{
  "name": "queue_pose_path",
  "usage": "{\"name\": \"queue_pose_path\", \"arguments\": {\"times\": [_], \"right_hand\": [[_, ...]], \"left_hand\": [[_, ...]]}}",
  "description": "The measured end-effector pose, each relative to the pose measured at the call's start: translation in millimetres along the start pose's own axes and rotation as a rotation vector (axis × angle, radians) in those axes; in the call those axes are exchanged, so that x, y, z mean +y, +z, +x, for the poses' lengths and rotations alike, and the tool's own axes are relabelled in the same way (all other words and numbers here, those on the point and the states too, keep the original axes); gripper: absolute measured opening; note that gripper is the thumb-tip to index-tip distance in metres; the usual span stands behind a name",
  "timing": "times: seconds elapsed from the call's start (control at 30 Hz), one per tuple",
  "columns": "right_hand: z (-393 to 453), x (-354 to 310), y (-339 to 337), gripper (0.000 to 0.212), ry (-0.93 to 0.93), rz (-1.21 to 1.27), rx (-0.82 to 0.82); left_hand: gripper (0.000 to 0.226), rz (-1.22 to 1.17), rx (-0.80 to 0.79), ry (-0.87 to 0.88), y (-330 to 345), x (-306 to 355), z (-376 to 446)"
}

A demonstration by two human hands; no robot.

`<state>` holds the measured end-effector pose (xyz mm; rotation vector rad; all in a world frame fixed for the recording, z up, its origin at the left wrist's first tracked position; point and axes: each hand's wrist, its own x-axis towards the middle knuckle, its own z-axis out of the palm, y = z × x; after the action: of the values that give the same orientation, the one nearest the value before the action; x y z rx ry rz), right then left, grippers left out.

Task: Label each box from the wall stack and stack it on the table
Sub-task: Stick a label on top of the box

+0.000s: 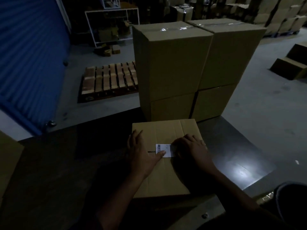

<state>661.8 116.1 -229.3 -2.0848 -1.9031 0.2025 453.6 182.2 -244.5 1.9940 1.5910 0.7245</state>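
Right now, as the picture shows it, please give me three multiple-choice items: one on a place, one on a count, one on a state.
1. Where is the white label?
A. on top of the near box
B. on the floor
C. on the blue door

2. How many boxes are visible in the stack behind the near box?
A. one
B. four
C. nine

3. What are the hands doing?
A. both hang free
B. both press on the label
C. both lift the box

Key: 1 A, the label lies on the box's top face. 2 B, two columns, each of two boxes. 3 B, the left hand has its thumb on the label, and the right hand covers the label's right end.
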Motion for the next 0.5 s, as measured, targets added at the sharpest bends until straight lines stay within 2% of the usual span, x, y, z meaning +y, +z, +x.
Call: {"name": "queue_pose_path", "arguments": {"times": [0.13,0.3,0.4,0.5], "right_hand": [[5,-4,3,0.032,-0.027,0.006,0.033],[17,-4,6,0.042,-0.1,0.099,-0.025],[28,-7,6,0.041,-0.123,0.142,-0.052],[30,-13,3,0.059,-0.146,0.163,-0.061]], "left_hand": [[0.12,-0.021,0.016,0.006,-3,-1,0],[0.124,-0.069,0.025,-0.015,-4,0,-2],[0.126,-0.081,0.018,-0.031,-4,1,-1],[0.124,-0.13,0.014,-0.027,-6,3,-3]]}}
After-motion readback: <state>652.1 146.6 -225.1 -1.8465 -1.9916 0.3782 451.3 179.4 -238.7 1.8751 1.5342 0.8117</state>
